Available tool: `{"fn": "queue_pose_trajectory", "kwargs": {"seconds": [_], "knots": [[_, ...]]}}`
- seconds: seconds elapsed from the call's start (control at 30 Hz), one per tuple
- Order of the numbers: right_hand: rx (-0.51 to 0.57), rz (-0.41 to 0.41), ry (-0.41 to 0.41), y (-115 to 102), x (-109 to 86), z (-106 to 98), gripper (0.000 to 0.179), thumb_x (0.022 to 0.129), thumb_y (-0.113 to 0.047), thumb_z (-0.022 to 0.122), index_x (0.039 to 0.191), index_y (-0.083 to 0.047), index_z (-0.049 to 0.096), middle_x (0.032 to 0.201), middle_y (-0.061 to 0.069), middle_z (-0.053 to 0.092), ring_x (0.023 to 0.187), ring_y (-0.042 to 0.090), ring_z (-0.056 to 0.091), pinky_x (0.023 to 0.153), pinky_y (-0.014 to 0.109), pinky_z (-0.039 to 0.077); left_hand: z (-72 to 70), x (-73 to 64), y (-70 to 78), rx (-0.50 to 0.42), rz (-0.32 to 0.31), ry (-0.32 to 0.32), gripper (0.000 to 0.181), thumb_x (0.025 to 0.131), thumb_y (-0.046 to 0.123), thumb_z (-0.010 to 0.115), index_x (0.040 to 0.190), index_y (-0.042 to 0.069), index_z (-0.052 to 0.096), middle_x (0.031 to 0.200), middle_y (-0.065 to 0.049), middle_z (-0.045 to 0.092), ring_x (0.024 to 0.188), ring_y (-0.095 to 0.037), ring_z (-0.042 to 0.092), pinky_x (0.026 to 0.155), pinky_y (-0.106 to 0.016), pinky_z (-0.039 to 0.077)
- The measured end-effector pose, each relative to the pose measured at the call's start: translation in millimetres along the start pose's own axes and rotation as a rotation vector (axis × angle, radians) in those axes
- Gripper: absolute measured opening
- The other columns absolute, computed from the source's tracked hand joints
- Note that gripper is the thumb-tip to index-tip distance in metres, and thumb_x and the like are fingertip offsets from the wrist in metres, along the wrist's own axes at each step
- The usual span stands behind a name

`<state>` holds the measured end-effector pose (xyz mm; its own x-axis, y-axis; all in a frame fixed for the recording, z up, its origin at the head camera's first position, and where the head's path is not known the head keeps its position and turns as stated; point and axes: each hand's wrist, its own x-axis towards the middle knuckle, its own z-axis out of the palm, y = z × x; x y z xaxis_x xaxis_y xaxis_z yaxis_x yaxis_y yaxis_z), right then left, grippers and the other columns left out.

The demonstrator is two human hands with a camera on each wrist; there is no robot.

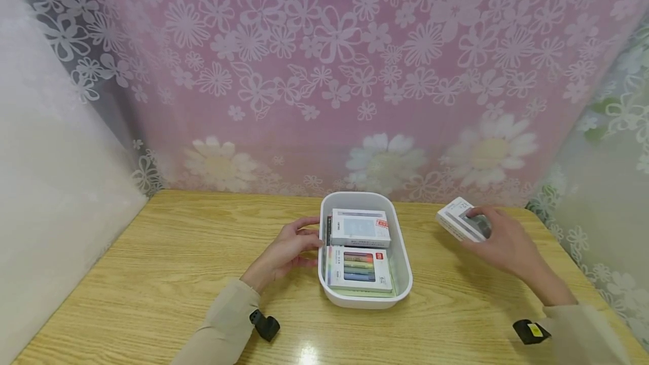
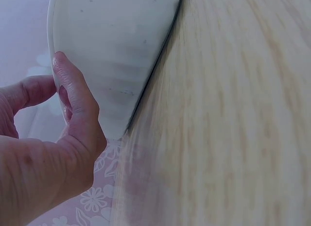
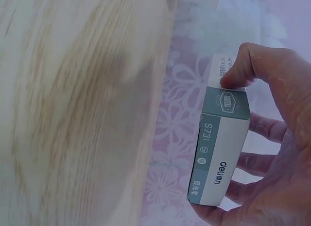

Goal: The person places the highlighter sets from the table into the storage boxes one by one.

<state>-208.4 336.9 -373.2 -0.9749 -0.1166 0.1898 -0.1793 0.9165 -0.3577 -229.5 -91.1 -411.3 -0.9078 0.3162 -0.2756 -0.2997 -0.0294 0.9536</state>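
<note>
A white plastic bin (image 1: pixel 404 275) stands near the middle of the wooden table. My left hand (image 1: pixel 286 249) holds its left rim, with fingertips (image 2: pixel 60 60) right at the edge in the left wrist view. Off to the right, my right hand (image 1: pixel 507 246) grips a small white and grey-green highlighter box (image 3: pixel 221 153) above the table, thumb and fingers round its sides. The box is tilted, and "deli" and "S731" show on it. Inside the bin, a white box with a pale window (image 1: pixel 360 227) lies behind a flat box of coloured pens (image 1: pixel 359 268).
The wooden table (image 1: pixel 177 275) reaches back to a pink flowered curtain (image 1: pixel 304 100). Pale curtains hang along the left and right sides. Beneath the pen box, a yellow-green edge shows in the bin. Black cameras (image 1: pixel 265 325) sit on both wrists.
</note>
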Motion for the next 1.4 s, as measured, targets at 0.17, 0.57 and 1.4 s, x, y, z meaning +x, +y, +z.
{"fn": "queue_pose_trajectory", "kwargs": {"seconds": [0.17, 0.57, 1.4], "knots": [[0.009, -0.018, -0.001, -11.6, -1.4, -0.1, 0.064, 0.082, -0.031, 0.082, 0.133, -0.003, 0.056, 0.129, 0.036, 0.056, 0.091, 0.041, 0.063, 0.062, 0.036, 0.048, 0.1, -0.3, 0.5, 0.000, 0.002, -0.004, 0.061, 0.093, 0.007, 0.063, 0.151, 0.010, 0.043, 0.132, -0.019, 0.057, 0.096, -0.018, 0.066, 0.066, -0.027, 0.060], [0.044, -0.099, 0.040, -37.8, -5.2, 6.5, 0.058, 0.078, -0.023, 0.084, 0.127, -0.005, 0.061, 0.128, 0.029, 0.061, 0.096, 0.038, 0.063, 0.069, 0.039, 0.049, 0.5, -0.6, 1.1, -0.011, 0.009, -0.017, 0.064, 0.091, 0.005, 0.063, 0.151, 0.009, 0.043, 0.132, -0.019, 0.056, 0.095, -0.017, 0.066, 0.064, -0.026, 0.059], [0.115, -0.317, 0.082, -106.7, -4.1, 20.6, 0.048, 0.066, -0.011, 0.081, 0.112, -0.014, 0.066, 0.118, 0.009, 0.066, 0.093, 0.023, 0.060, 0.073, 0.033, 0.048, 0.3, -3.0, 2.1, -0.008, 0.002, -0.016, 0.062, 0.092, 0.006, 0.062, 0.151, 0.009, 0.042, 0.135, -0.020, 0.057, 0.097, -0.018, 0.066, 0.066, -0.027, 0.060]]}}
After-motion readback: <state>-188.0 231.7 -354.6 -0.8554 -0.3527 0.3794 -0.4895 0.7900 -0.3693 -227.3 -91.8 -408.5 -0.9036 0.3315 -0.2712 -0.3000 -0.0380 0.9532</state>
